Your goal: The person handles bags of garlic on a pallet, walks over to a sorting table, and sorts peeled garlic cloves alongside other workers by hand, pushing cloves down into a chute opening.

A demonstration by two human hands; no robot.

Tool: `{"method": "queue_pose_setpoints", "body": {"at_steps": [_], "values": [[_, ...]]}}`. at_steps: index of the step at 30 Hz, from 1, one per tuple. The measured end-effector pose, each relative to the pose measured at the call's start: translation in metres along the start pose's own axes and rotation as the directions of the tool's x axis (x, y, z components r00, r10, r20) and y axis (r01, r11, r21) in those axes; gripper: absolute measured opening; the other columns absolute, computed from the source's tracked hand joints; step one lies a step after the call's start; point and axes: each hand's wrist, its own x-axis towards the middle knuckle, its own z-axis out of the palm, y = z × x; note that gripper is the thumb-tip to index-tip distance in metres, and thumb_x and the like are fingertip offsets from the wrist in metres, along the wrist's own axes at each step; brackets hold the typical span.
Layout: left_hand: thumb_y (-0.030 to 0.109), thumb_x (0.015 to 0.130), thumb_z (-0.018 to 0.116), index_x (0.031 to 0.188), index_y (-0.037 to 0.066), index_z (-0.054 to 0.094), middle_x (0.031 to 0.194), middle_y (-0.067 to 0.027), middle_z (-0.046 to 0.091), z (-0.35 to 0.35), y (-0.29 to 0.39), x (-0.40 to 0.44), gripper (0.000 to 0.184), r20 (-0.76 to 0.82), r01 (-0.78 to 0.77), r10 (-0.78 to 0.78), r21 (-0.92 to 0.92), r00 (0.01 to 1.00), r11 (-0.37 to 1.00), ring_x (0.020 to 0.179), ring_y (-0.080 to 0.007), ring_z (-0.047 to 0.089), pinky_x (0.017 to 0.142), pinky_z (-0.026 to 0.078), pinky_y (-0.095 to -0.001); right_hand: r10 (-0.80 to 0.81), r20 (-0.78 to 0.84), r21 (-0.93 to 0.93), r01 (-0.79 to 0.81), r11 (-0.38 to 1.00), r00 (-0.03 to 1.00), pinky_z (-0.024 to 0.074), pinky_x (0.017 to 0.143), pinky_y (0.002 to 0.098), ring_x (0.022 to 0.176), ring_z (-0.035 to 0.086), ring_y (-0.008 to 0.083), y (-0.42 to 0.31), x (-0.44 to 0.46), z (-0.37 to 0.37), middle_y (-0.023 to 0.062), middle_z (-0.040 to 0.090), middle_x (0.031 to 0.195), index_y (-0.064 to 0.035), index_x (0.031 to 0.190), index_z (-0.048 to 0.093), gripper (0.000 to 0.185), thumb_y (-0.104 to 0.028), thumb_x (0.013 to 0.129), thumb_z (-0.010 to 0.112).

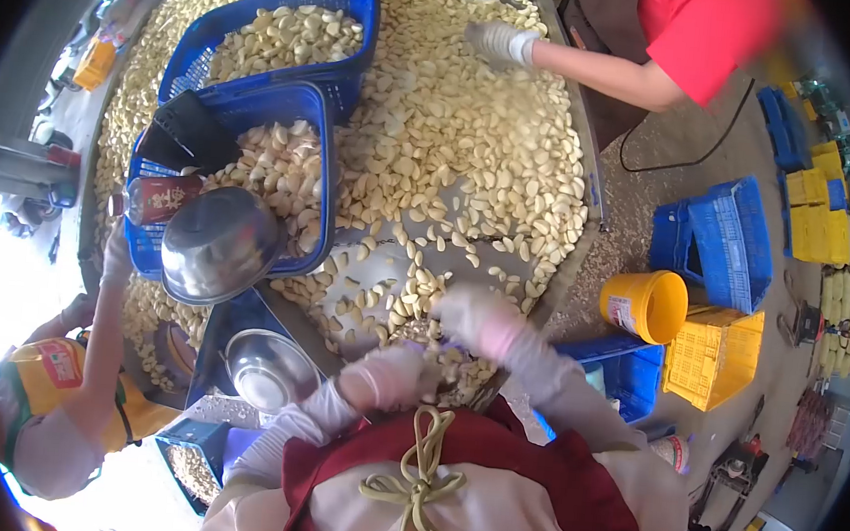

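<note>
Pale peeled garlic cloves (422,170) are spread thickly over a metal table (370,266). Low at its near edge, my left hand (404,374) wears a white glove and touches a small heap of cloves and skins (461,373). My right hand (473,317), gloved as well, hovers over or brushes the cloves just right of that heap. Motion smears the fingers of both hands, so I cannot make out anything in them. A steel bowl (272,371) stands left of my left hand.
Two blue baskets (340,144) (364,21) hold garlic; a larger steel bowl (222,245), a bottle (161,198) and a black scoop (188,132) lie in the nearer one. Co-workers' hands (502,44) (117,251) are at the table. A yellow bucket (656,309) and crates (731,240) stand right.
</note>
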Motion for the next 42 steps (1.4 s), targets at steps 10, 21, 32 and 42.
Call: {"method": "queue_pose_setpoints", "body": {"at_steps": [10, 21, 32, 42], "values": [[0.010, 0.083, 0.070, 0.096, 0.014, 0.077, 0.093, -0.0098, 0.067, -0.115, -0.038, 0.071, 0.016, -0.804, 0.136, 0.297, 0.418, 0.515, 0.898, 0.090, -0.0352, 0.064, 0.075, 0.053, -0.0451, 0.284, -0.611, 0.480, 0.060, 0.875, 0.739, 0.0566, 0.086, 0.0426, 0.092, 0.069, 0.0313, 0.067, 0.038, -0.086, 0.0135, 0.070, 0.099, -0.0082, 0.090, 0.074, 0.009, -0.014, 0.091, 0.066], [0.017, 0.080, 0.068, 0.087, 0.016, 0.074, 0.091, -0.0041, 0.062, -0.135, -0.045, 0.100, 0.010, -0.771, 0.300, 0.404, 0.586, 0.492, 0.753, 0.095, -0.0284, 0.062, 0.077, 0.053, -0.0411, 0.072, -0.733, -0.029, -0.137, 0.990, 0.676, 0.0564, 0.073, 0.0413, 0.082, 0.067, 0.0306, 0.086, 0.023, -0.023, 0.0132, 0.064, 0.091, -0.0041, 0.097, 0.068, 0.016, -0.014, 0.084, 0.069], [0.020, 0.077, 0.066, 0.087, 0.027, 0.079, 0.087, -0.0020, 0.062, -0.143, -0.034, 0.109, 0.018, -0.777, 0.505, 0.230, 0.572, 0.586, 0.646, 0.094, -0.0268, 0.062, 0.077, 0.051, -0.0408, 0.037, -0.738, -0.171, -0.239, 0.956, 0.673, 0.0546, 0.068, 0.0373, 0.074, 0.067, 0.0254, 0.042, 0.048, -0.004, 0.0142, 0.067, 0.080, -0.0033, 0.090, 0.070, 0.018, -0.020, 0.086, 0.073], [0.018, 0.084, 0.067, 0.087, 0.020, 0.079, 0.089, -0.0010, 0.069, -0.144, -0.027, 0.122, 0.013, -0.526, 0.375, 0.219, 0.788, 0.822, 0.488, 0.095, -0.0249, 0.067, 0.077, 0.053, -0.0405, 0.190, -0.142, 0.987, 0.124, 0.107, 0.971, 0.0511, 0.054, 0.0265, 0.071, 0.064, 0.0115, 0.050, 0.043, -0.035, 0.0064, 0.072, 0.098, -0.0054, 0.114, 0.066, 0.025, -0.021, 0.095, 0.063]]}}
